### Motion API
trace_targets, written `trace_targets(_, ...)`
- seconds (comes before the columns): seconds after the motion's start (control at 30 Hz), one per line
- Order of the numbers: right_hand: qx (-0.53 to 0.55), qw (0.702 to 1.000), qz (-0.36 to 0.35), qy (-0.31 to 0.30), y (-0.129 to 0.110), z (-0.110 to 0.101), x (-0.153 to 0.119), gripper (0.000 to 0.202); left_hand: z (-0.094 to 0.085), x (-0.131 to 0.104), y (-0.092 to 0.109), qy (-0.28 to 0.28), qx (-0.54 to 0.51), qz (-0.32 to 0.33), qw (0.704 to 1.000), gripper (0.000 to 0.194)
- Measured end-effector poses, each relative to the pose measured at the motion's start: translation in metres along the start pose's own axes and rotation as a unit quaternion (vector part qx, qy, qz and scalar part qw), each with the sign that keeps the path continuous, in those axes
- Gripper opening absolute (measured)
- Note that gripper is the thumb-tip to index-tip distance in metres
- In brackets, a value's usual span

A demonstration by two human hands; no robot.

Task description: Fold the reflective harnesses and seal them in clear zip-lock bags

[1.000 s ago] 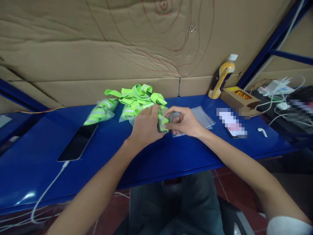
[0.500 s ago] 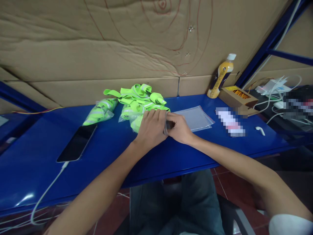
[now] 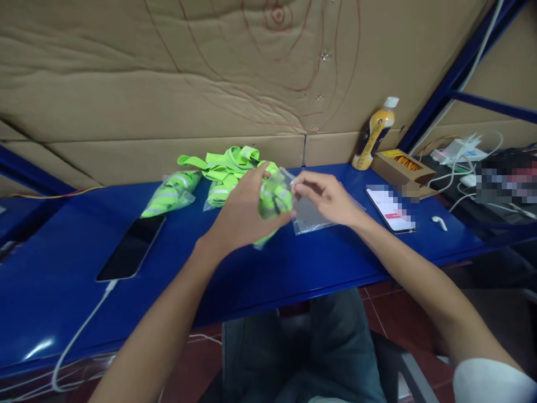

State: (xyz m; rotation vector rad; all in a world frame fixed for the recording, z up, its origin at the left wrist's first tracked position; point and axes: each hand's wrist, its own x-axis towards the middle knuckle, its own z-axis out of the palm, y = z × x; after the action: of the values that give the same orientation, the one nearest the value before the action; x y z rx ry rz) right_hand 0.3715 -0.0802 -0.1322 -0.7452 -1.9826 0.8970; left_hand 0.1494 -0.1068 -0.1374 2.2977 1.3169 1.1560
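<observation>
Between my hands is a clear plastic bag with a folded neon-green reflective strap inside (image 3: 276, 197). My left hand (image 3: 243, 215) is wrapped round its left side, thumb along the lower edge. The fingers of my right hand (image 3: 325, 196) pinch the bag's clear edge on the right. Behind my left hand lies a pile of loose green straps (image 3: 229, 162), with another bundle (image 3: 218, 192) in front of it. Further left is a bagged green strap (image 3: 174, 191). Flat clear bags (image 3: 312, 215) lie under my right hand.
A black phone (image 3: 132, 248) with a white cable lies at the left. To the right are a lit phone (image 3: 388, 208), a white earbud (image 3: 439, 223), a yellow bottle (image 3: 375, 134) and a cardboard box (image 3: 403, 168). Cardboard (image 3: 126, 106) stands behind the blue table (image 3: 260, 280).
My hands have moved apart, and the bagged strap now shows between them. My left hand has opened out around it; my right hand has shifted right and slightly up. The view has shifted slightly.
</observation>
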Motion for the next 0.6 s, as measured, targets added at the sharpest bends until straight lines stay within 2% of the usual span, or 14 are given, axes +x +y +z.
trace_targets(0.07, -0.046, 0.997, -0.054, 0.032, -0.009, -0.01, 0.006, 0.039, -0.002, 0.002, 0.001, -0.014, -0.152, -0.082, 0.985, 0.085)
trace_targets(0.17, -0.127, 0.985, -0.097, 0.056, -0.023, -0.012, 0.016, 0.033, 0.011, 0.001, 0.008, -0.07, -0.373, -0.17, 0.909, 0.067)
trace_targets(0.23, -0.169, 0.975, -0.13, 0.06, -0.029, -0.008, 0.02, 0.031, 0.022, -0.001, 0.014, -0.056, -0.46, -0.193, 0.865, 0.059)
trace_targets(0.3, -0.174, 0.971, -0.151, 0.057, -0.03, -0.006, 0.019, 0.03, 0.026, -0.001, 0.016, -0.024, -0.51, -0.191, 0.839, 0.051)
trace_targets(0.37, -0.153, 0.975, -0.145, 0.072, -0.025, -0.006, 0.015, 0.03, 0.025, 0.002, 0.013, -0.008, -0.531, -0.179, 0.828, 0.045)
trace_targets(0.43, -0.118, 0.982, -0.116, 0.087, -0.017, -0.007, 0.009, 0.035, 0.021, 0.005, 0.006, -0.002, -0.527, -0.179, 0.831, 0.041)
trace_targets(0.6, -0.012, 0.998, -0.036, 0.049, 0.002, -0.003, -0.002, 0.04, 0.024, 0.005, -0.011, 0.036, -0.496, -0.205, 0.843, 0.04)
